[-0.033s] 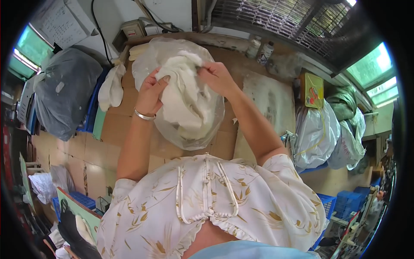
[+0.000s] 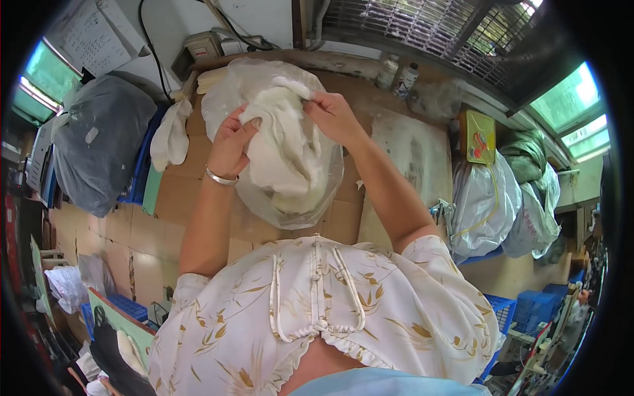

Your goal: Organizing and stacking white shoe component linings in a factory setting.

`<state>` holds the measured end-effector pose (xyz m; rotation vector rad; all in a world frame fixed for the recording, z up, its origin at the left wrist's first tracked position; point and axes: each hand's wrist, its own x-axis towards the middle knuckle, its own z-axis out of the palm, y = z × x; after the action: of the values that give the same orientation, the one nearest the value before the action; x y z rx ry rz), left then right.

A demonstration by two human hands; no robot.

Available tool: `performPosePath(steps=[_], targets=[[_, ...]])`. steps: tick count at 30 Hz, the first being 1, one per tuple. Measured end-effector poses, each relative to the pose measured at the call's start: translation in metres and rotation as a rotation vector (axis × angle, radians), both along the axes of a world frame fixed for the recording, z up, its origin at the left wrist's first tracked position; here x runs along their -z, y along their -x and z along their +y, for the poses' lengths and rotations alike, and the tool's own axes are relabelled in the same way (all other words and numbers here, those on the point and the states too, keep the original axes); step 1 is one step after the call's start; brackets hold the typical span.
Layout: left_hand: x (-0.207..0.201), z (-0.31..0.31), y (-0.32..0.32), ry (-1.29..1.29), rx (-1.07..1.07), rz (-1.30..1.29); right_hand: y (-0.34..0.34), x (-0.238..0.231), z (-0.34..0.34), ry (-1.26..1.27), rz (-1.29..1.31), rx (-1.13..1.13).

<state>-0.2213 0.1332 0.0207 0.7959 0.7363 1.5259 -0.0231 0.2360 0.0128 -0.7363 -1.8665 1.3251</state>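
A bundle of white, soft cloth [image 2: 282,142] lies in folds over a clear plastic bag [image 2: 221,82] on the worktable. My left hand [image 2: 231,142], with a metal bangle at the wrist, is closed on the cloth's left upper edge, thumb on top. At the upper right edge of the same cloth, my right hand [image 2: 333,117] pinches it between thumb and fingers. A fluffy strip stretches between the two hands. The cloth's lower part hangs loose toward me, inside or on the bag; I cannot tell which. Some fingertips are hidden in the folds.
The brown cardboard-covered table [image 2: 188,191] carries a pale stained board [image 2: 413,155] at right. Left are a white cloth piece [image 2: 170,135] and a large grey bag [image 2: 102,142]. Two bottles [image 2: 388,71] stand at the back. White plastic bags [image 2: 485,208] and a yellow tin [image 2: 480,137] sit right.
My right hand has shifted very slightly, and the cloth's upper edge between my hands sits a little differently. Both hands keep their hold.
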Motion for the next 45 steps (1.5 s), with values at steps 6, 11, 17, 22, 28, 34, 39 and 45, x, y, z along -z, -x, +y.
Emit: performPosePath(steps=[6, 11, 17, 22, 28, 34, 39, 45], targets=[[-0.002, 0.011, 0.002, 0.013, 0.033, 0.004, -0.004, 0.008, -0.006, 0.480, 0.114, -0.116], [0.009, 0.030, -0.018, -0.100, -0.204, 0.182, 0.018, -0.017, -0.031, 0.002, -0.061, -0.194], [0.003, 0.033, -0.031, -0.301, -0.386, 0.679, 0.017, -0.003, -0.015, 0.073, 0.125, 0.064], [0.018, 0.004, 0.016, -0.273, -0.357, 0.620, -0.050, -0.075, 0.010, -0.675, 0.021, 0.183], [0.045, 0.004, 0.020, -0.197, -0.310, 0.535, -0.115, -0.073, 0.120, -1.041, -0.483, 0.299], [0.080, -0.012, 0.028, -0.081, -0.269, 0.506, -0.448, -0.137, 0.213, -1.383, -0.985, 0.429], [0.076, 0.012, -0.011, -0.104, -0.163, 0.455, -0.396, -0.087, 0.264, -1.574, -1.460, 0.581], [0.087, -0.008, -0.012, 0.042, -0.276, 0.557, -0.261, -0.209, 0.111, -0.947, -0.696, 1.182]])
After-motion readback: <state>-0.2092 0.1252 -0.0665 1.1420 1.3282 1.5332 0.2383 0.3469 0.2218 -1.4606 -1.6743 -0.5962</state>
